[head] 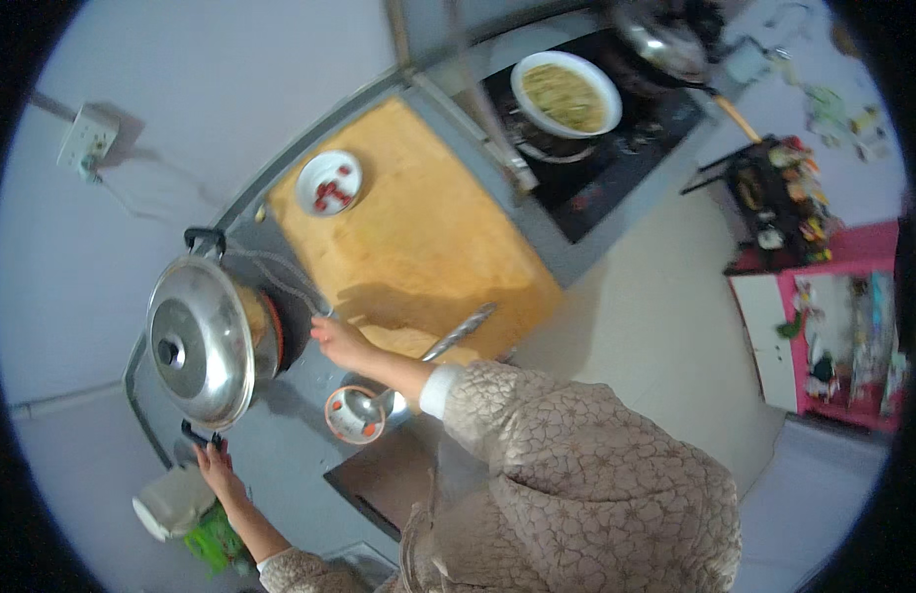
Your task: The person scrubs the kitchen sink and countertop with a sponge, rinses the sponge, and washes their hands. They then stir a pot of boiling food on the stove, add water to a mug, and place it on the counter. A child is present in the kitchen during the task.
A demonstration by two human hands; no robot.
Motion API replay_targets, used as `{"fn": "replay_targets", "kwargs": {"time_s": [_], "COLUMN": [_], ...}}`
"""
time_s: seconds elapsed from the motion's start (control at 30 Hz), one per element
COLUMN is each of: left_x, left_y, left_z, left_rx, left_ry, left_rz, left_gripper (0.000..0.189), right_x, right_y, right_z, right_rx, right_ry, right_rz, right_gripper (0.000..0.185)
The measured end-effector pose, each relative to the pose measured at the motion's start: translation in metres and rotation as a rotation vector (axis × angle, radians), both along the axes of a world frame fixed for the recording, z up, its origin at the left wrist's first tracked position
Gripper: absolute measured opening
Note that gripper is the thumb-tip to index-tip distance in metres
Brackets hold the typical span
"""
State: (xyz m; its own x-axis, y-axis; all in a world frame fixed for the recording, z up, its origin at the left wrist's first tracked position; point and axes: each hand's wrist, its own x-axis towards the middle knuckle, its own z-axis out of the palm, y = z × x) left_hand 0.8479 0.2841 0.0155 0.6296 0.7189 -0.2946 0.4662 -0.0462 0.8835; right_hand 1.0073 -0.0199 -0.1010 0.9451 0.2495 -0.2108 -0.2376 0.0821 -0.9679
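My left hand (219, 468) is at the near black handle (198, 436) of a large steel pot (269, 337), its fingers curled against that handle. A domed steel lid (202, 345) with a black knob covers the pot. My right hand (344, 346) hovers beside the pot, fingers bent, near the end of a grey cord (280, 270); whether it holds the cord I cannot tell. Below my right forearm stands a white cup with orange spots (354, 430). A metal ladle (461, 331) rests over the cup, partly hidden by my arm.
A wooden board (428, 215) carries a white bowl (309, 185) with red pieces inside. On the black cooktop (576, 200) are a white bowl of greenish food (565, 96) and a lidded pan (662, 44). A wall socket (89, 137) and a pale container (172, 500) flank the pot.
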Motion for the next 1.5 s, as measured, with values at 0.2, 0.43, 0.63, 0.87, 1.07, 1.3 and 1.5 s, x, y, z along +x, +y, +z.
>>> {"fn": "replay_targets", "kwargs": {"time_s": [0.2, 0.43, 0.63, 0.87, 1.07, 1.3, 1.5], "left_x": [0.016, 0.0, 0.011, -0.003, -0.056, -0.052, 0.008], "left_y": [-0.038, -0.095, -0.306, -0.564, -0.749, -0.867, -0.938], "left_z": [-0.018, -0.074, -0.047, -0.058, -0.012, 0.0, -0.001], "left_rx": [-0.017, -0.198, -0.161, -0.339, -0.456, -0.612, -0.864], "left_ry": [-0.111, -0.096, -0.297, -0.51, -0.081, 0.122, 0.274], "left_rz": [0.2, 0.101, -0.609, -1.318, -1.222, -1.332, -1.298], "left_gripper": [0.065, 0.062, 0.043, 0.044, 0.041, 0.042, 0.044], "right_x": [-0.07, -0.23, -0.358, -0.52, -0.603, -0.599, -0.51], "right_y": [-0.16, -0.309, -0.401, -0.49, -0.565, -0.663, -0.771], "right_z": [0.048, 0.03, 0.038, 0.026, 0.048, 0.025, 0.056], "right_rx": [-0.192, -0.325, -0.465, -0.603, -0.57, -0.391, -0.479], "right_ry": [-0.05, 0.128, 0.182, 0.353, 0.591, 0.504, 0.415], "right_rz": [-0.049, -0.506, -0.838, -1.176, -1.307, -1.383, -1.327], "right_gripper": [0.033, 0.028, 0.024, 0.029, 0.037, 0.042, 0.045]}}
